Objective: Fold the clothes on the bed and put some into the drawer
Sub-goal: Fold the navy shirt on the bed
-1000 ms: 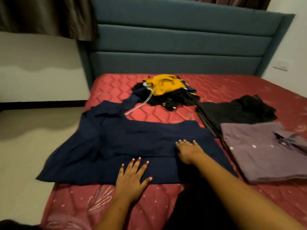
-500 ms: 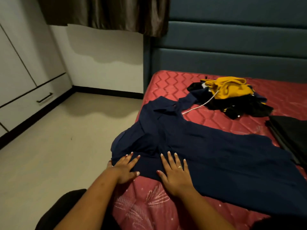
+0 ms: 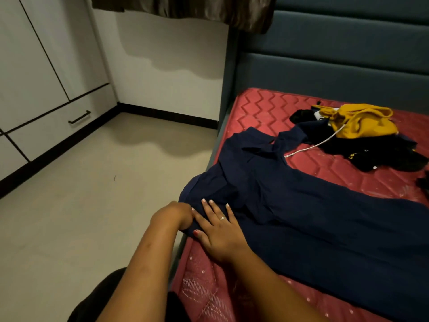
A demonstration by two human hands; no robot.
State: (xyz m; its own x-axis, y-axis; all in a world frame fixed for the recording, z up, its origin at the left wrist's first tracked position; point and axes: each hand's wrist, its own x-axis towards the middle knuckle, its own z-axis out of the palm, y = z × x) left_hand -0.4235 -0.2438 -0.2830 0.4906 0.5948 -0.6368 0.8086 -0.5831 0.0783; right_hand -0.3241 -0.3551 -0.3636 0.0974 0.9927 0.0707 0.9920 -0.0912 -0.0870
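**Limp navy cloth, taken at the near corner**

The garment lies spread along the left side of the bed, collar toward the headboard and its near corner at the very edge. The right hand lies flat on it with straight fingers, grip released, pinning the cloth to the mattress. The left hand, touching the right, has its fingers curled into that corner. Its grip looks clenched on the fabric, though the fingertips are hidden.

The cloth looks thin, light and without stiffness, so it should sag from any single hold and crease wherever it is dropped. The best holds are probably pinches at corners, hem or seams, with the flat palm fixing the fold line. Slack at the bed's edge could slide toward the floor.

A white cord ends right at the collar and may snag. The unfolded pile sits near the headboard. The drawer is closed, well apart across the floor.
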